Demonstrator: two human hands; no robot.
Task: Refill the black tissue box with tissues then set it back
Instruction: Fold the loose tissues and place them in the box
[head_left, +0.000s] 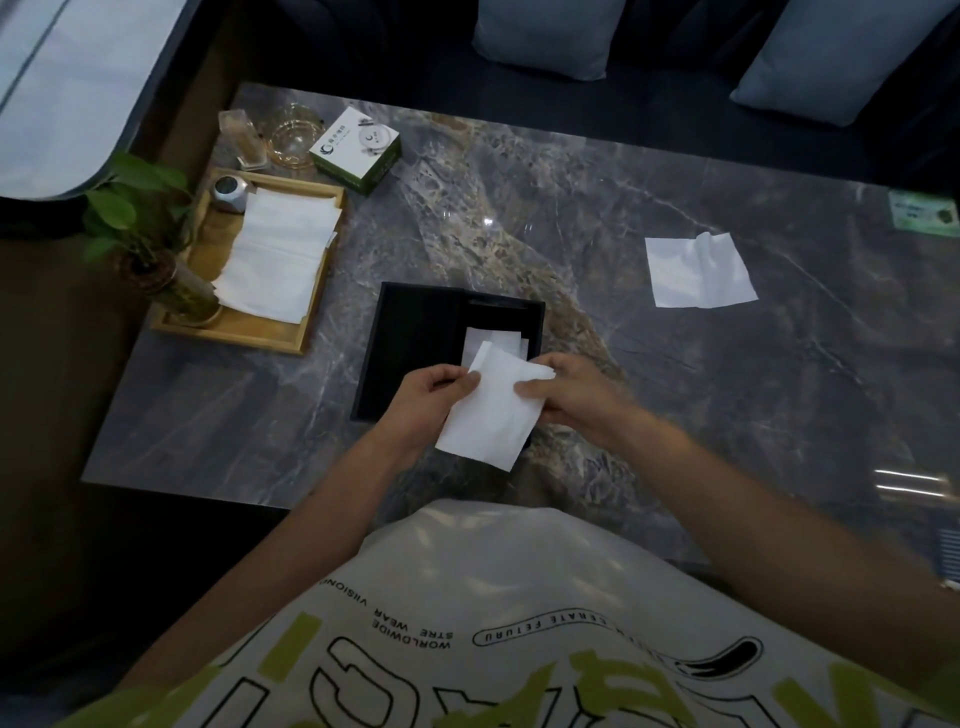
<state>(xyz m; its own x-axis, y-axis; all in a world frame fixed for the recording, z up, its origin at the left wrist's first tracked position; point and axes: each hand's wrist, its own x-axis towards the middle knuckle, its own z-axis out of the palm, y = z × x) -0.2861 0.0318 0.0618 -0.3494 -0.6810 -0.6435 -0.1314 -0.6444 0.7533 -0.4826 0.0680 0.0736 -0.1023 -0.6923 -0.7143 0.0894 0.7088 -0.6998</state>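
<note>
From the head view, the black rectangular tissue box lies open on the grey marbled tabletop, just in front of the person, and a few white sheets show inside its right-hand part, while the left part looks dark and I cannot tell what it holds. Both hands are busy above the near end of the box: the left hand pinches the left edge of a folded white paper tissue between thumb and curled fingers, and the right hand grips its right edge, thumb on top. The sheet hangs tilted over the box's near right corner, not yet laid in. To the far left, a light wooden tray carries a loose stack of white tissues, beside a small green plant in a glass vase. A single unfolded white tissue lies well apart to the right on the tabletop. A green-and-white cardboard carton stands beyond the tray. By my judgement the refill is under way but far from finished: only a little is in the box, the held sheet has to go in, the tray stack and the stray sheet are probably to follow, and closing the box and setting it back are not yet done.
</note>
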